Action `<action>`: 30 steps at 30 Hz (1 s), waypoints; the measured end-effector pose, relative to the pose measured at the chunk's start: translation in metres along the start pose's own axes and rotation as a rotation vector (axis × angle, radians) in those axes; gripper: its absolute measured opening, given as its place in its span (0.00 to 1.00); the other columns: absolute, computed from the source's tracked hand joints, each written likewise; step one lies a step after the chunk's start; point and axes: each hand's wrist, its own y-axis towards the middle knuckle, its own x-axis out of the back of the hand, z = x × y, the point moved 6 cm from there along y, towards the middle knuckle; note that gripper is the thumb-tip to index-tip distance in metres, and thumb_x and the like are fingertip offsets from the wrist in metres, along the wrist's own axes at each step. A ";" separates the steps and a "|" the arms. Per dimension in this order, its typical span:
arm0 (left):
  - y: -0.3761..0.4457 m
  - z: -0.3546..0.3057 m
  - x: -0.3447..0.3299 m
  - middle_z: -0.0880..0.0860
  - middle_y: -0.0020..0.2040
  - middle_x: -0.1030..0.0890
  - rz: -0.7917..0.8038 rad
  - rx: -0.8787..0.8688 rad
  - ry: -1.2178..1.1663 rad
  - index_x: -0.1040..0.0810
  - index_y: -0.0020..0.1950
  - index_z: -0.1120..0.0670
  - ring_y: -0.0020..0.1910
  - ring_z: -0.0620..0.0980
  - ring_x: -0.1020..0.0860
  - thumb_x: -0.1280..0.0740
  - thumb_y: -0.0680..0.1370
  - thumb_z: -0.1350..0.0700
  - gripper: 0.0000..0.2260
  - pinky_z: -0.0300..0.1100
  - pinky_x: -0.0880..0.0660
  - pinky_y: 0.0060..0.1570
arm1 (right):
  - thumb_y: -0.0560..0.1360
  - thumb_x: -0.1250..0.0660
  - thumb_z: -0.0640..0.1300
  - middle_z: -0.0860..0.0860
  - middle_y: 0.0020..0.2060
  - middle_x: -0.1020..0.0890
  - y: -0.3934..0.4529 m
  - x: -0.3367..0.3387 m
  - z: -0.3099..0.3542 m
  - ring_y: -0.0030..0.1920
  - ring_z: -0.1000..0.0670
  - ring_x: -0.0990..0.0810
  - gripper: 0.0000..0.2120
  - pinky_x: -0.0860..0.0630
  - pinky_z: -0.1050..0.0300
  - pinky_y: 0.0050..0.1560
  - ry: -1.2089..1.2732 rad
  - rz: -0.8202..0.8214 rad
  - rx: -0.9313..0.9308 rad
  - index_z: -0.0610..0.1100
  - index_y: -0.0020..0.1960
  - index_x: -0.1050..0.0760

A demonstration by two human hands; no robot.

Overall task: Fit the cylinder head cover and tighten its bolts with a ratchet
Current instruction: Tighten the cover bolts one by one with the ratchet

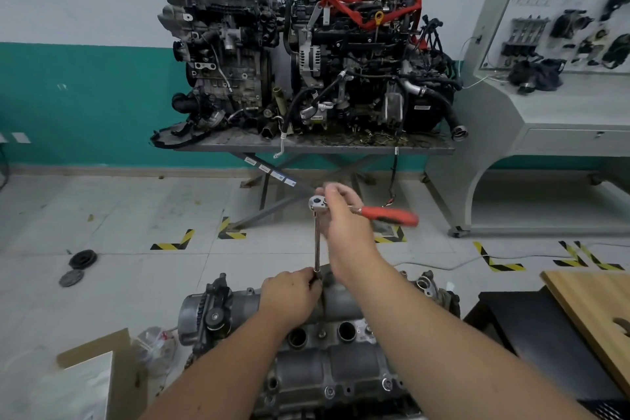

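The grey cylinder head cover (pixel 341 365) lies on the engine below me, with round plug holes and several bolts along its near edge. A ratchet (pixel 317 204) with a red handle (pixel 392 215) stands on a long extension bar (pixel 317 242) that runs down to the cover's far side. My right hand (pixel 344 215) grips the ratchet just behind its head, high above the cover. My left hand (pixel 293 293) holds the bottom of the extension bar where it meets the cover. The socket and the bolt under it are hidden by my fingers.
Two engines stand on a metal lift table (pixel 306 145) against the far wall. A grey training bench (pixel 545 119) is at right, a wooden board (pixel 600 310) at near right, and a cardboard box (pixel 99 375) at near left. Two dark discs (pixel 80 266) lie on the tiled floor.
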 end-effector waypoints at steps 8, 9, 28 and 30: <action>0.001 -0.001 0.000 0.49 0.50 0.17 0.003 -0.007 -0.024 0.23 0.57 0.48 0.53 0.52 0.19 0.45 0.83 0.43 0.14 0.43 0.30 0.46 | 0.67 0.33 0.28 0.42 0.52 0.18 -0.025 -0.017 0.023 0.48 0.38 0.20 0.15 0.21 0.42 0.41 -1.212 0.139 1.076 0.37 0.51 0.18; 0.000 -0.002 0.001 0.49 0.51 0.16 -0.014 -0.007 0.004 0.23 0.58 0.46 0.53 0.52 0.20 0.45 0.83 0.43 0.14 0.44 0.31 0.45 | 0.68 0.35 0.31 0.42 0.49 0.19 -0.026 -0.017 0.026 0.44 0.39 0.21 0.13 0.23 0.44 0.38 -1.254 0.144 1.064 0.37 0.51 0.18; 0.002 0.000 -0.002 0.51 0.52 0.16 0.020 0.022 0.005 0.24 0.56 0.46 0.54 0.55 0.20 0.45 0.82 0.44 0.13 0.45 0.33 0.46 | 0.83 0.44 0.53 0.51 0.40 0.23 -0.012 -0.023 0.041 0.41 0.47 0.24 0.14 0.27 0.52 0.38 -1.347 0.280 0.487 0.47 0.53 0.23; 0.001 0.000 -0.001 0.51 0.51 0.16 0.009 0.019 0.004 0.24 0.55 0.47 0.53 0.55 0.21 0.45 0.82 0.45 0.12 0.45 0.34 0.45 | 0.82 0.42 0.48 0.45 0.37 0.17 -0.008 -0.022 0.035 0.38 0.46 0.18 0.11 0.24 0.52 0.37 -0.969 0.273 0.111 0.43 0.49 0.25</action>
